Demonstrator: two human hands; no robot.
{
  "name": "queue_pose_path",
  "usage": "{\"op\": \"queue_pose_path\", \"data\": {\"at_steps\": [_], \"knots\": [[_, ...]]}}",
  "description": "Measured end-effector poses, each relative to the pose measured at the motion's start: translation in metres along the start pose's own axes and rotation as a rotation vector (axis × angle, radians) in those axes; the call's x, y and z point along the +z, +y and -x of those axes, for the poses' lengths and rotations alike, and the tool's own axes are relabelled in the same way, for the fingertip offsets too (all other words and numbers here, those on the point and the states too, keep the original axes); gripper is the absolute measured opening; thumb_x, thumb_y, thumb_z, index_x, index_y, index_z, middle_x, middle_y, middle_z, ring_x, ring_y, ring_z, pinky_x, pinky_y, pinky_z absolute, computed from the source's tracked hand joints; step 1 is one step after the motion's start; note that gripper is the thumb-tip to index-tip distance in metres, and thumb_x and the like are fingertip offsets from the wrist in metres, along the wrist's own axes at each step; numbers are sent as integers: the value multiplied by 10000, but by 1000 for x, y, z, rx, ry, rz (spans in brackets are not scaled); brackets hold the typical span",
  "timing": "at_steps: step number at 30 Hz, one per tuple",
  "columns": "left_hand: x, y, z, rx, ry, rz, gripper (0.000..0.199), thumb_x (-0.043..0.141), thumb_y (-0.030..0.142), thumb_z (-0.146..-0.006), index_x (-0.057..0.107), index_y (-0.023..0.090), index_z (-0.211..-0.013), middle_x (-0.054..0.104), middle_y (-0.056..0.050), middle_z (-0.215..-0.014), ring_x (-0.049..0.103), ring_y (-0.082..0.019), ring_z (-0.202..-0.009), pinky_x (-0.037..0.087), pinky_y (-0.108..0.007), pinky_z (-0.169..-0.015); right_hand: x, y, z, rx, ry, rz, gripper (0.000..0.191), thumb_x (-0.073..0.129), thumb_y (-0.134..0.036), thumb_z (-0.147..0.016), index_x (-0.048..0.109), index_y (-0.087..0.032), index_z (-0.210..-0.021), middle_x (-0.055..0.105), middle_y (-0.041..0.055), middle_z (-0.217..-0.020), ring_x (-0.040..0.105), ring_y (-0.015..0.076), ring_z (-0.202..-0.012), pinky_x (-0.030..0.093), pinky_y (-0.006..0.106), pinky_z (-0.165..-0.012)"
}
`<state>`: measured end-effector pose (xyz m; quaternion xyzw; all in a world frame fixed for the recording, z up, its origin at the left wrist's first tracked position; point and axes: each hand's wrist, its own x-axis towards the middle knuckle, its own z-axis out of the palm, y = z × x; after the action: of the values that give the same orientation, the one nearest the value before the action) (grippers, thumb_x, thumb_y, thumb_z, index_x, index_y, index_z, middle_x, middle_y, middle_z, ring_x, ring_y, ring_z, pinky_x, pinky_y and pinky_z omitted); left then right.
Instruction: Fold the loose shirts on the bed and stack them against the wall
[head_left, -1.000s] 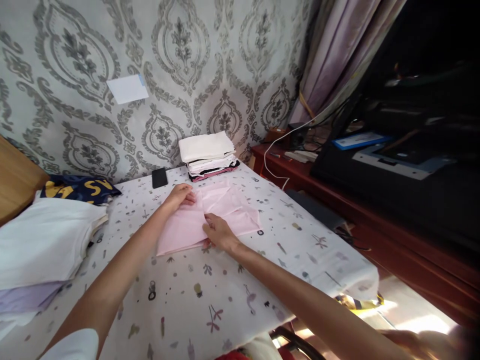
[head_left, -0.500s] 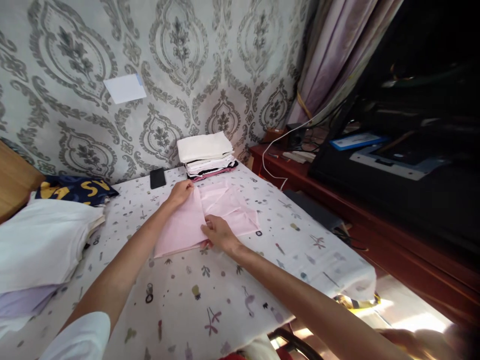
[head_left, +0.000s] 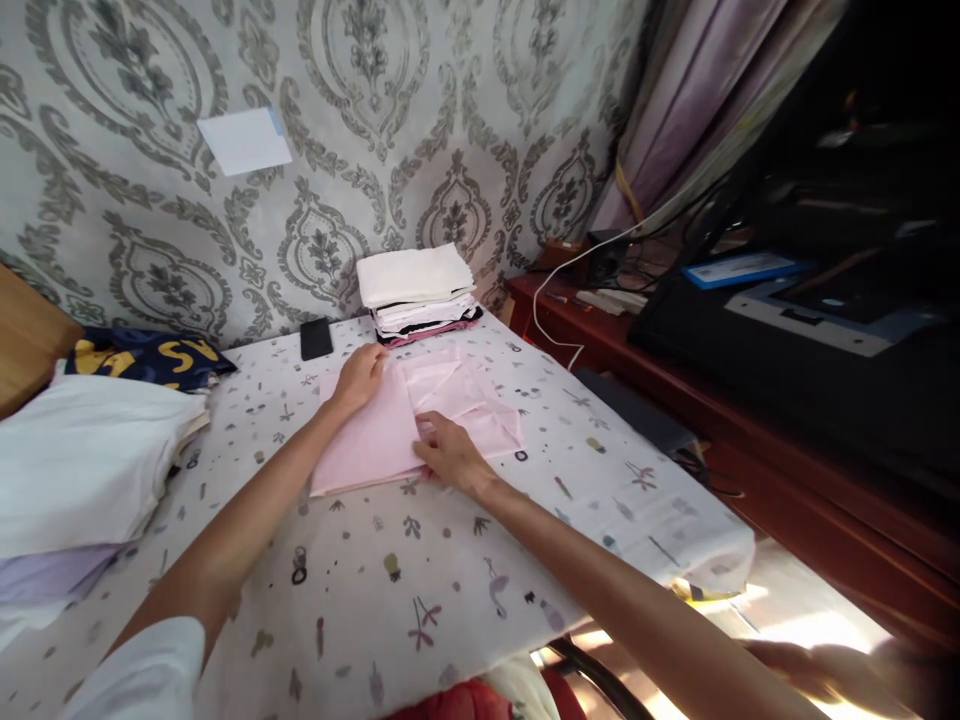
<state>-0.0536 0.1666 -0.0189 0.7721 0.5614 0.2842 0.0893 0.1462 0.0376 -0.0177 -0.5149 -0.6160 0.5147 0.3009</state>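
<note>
A pink cloth lies partly folded on the patterned sheet, its left part flat and its right part creased. My left hand is at the far edge of the cloth, fingers closed on it. Nearer to me, my right hand rests at the fold by the near edge, thumb and fingers bent around the cloth's edge. The right fingertips are partly hidden by the hand. Just beyond the pink cloth stands a stack of folded cloths with a white one on top.
A black phone lies left of the stack. White folded clothes and a navy cloth with yellow letters are at the left. A red-brown cabinet, a white cable and a large dark screen are at the right.
The view has tilted slightly downward. Both hands remain at the pink cloth, with my right hand slightly farther right along its near edge.
</note>
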Motion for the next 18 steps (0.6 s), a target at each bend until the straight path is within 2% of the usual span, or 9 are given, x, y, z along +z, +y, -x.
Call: {"op": "queue_pose_path", "data": {"at_steps": [2,4,7,9,12,15,18], "knots": [[1,4,16,73,-84,13,289,448,253,-944,635,204,-1159,656,-90,-1244,572,-231,-1191,397,-363,-1077,-1,2,-1,-1,-4,9,488,553,-118,-790,546,-159,-1276,567,-89,-485,596,158,-431,432,237,-451],[5,9,29,101,-186,2,354,465,339,-961,609,193,-1250,606,-114,-1373,515,-254,-1309,325,-411,-1151,-3,3,-2,10,-12,28,453,544,-123,-803,561,-157,-1255,554,-90,-478,593,160,-436,438,245,-469],[5,18,37,13,-267,26,417,450,378,-980,564,194,-1336,507,-122,-1508,394,-261,-1438,203,-455,-1216,-5,0,1,-17,30,145,395,536,-136,-823,601,-162,-1212,580,-68,-526,604,159,-495,463,262,-546],[-7,21,41,-43,-254,124,414,405,356,-999,549,197,-1352,512,-114,-1507,429,-233,-1415,249,-406,-1202,-5,-5,6,-100,109,305,387,542,-165,-843,615,-169,-1224,644,-30,-633,626,166,-599,485,283,-642],[-39,21,64,-66,-190,256,382,391,354,-997,587,200,-1287,603,-102,-1393,538,-217,-1296,386,-339,-1106,1,-11,13,-287,174,522,383,522,-224,-891,628,-171,-1255,715,60,-911,657,207,-824,507,337,-796],[-69,24,109,-16,-229,216,325,449,357,-957,631,220,-1190,650,-87,-1275,577,-237,-1216,437,-352,-1050,12,-16,10,-483,71,631,381,457,-232,-938,645,-171,-1264,676,126,-1206,616,262,-1118,493,403,-958],[-77,31,159,54,-263,36,368,539,325,-884,602,238,-1235,616,-100,-1309,537,-278,-1258,409,-413,-1085,28,-24,-14,-574,-44,730,427,398,-206,-969,606,-151,-1338,571,137,-1424,479,265,-1355,396,437,-1116]]}}
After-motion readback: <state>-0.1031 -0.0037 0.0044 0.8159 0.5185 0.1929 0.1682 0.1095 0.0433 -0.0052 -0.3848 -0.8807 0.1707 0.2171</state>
